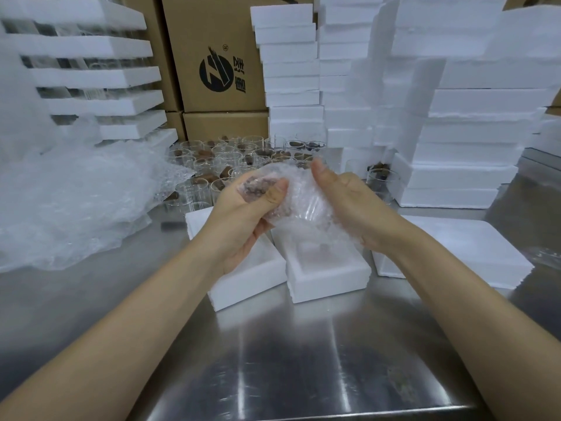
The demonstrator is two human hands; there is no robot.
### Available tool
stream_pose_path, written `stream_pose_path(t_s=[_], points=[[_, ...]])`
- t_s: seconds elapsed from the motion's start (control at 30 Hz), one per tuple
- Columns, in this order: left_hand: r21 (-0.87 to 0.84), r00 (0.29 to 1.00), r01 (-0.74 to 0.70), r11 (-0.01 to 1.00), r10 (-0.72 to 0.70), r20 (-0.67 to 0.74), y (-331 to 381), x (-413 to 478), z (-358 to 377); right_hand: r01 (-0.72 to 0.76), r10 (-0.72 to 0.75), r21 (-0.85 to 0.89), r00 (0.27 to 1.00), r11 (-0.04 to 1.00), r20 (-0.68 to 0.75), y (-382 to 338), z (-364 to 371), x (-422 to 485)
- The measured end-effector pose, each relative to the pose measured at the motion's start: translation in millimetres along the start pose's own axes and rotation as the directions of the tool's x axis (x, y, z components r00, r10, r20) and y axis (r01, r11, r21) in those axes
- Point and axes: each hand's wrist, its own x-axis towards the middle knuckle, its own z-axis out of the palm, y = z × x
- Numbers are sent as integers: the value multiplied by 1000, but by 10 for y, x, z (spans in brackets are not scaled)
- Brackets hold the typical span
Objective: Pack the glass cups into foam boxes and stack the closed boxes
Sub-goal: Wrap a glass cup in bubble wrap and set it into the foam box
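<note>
On the steel desk (273, 360), an open foam box (328, 273) lies nearest, with another foam piece (250, 284) touching its left side and a flat foam slab (473, 247) to its right. Just above them is the wrapped glass cup (299, 202), clear under cloudy bubble wrap, with something brown showing through. The left grip (243, 214) curls round its left end. The right grip (349, 205) clasps its right side. Farther off, bare glass cups (230, 159) crowd the desk, a bubble wrap heap (76, 202) lies left, and stacked foam boxes (455, 147) stand far right.

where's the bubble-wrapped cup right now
The wrapped cup is mid-view, held between the left hand and right hand, above the open foam box.
</note>
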Motion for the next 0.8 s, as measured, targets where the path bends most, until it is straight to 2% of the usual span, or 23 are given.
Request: stream_pose_path(t_s=[0.13, 0.23, 0.27, 0.3, 0.37, 0.43, 0.47, 0.6, 0.7, 0.8], points=[[15, 999, 15, 1000, -16, 41, 6, -10, -5, -62, 65, -21, 984, 998, 166, -7, -53, -15], [6, 1000, -21, 1000, 21, -5, 43, -1, 2, -89, 89, 19, 996, 996, 13, -28, 24, 17], [-10, 998, -55, 998, 55, -41, 52, 8, -6, -135, 139, 89, 989, 987, -45, -41, 26, 38], [-24, 992, -98, 995, 95, -82, 67, 17, -21, -168, 182, 211, 982, 963, -45, -30, 3, 63], [-7, 972, -191, 982, 188, -143, 106, 39, -76, -239, 219, 452, 971, 859, 97, -16, -56, 66], [92, 958, -240, 966, 251, -140, 138, 55, -139, -339, 229, 550, 938, 763, 261, -13, -63, 28], [163, 956, -246, 955, 267, -121, 149, 56, -162, -351, 208, 561, 930, 750, 303, -8, -40, 15], [465, 924, -318, 826, 379, -42, 189, 44, -197, -273, 119, 563, 948, 780, 294, 20, 60, 15], [549, 880, -392, 738, 475, -10, 217, 10, -198, -233, 88, 582, 960, 779, 266, 17, 44, 23], [603, 843, -452, 658, 535, 48, 210, -22, -161, -266, 130, 643, 959, 718, 252, 3, 42, 37]])
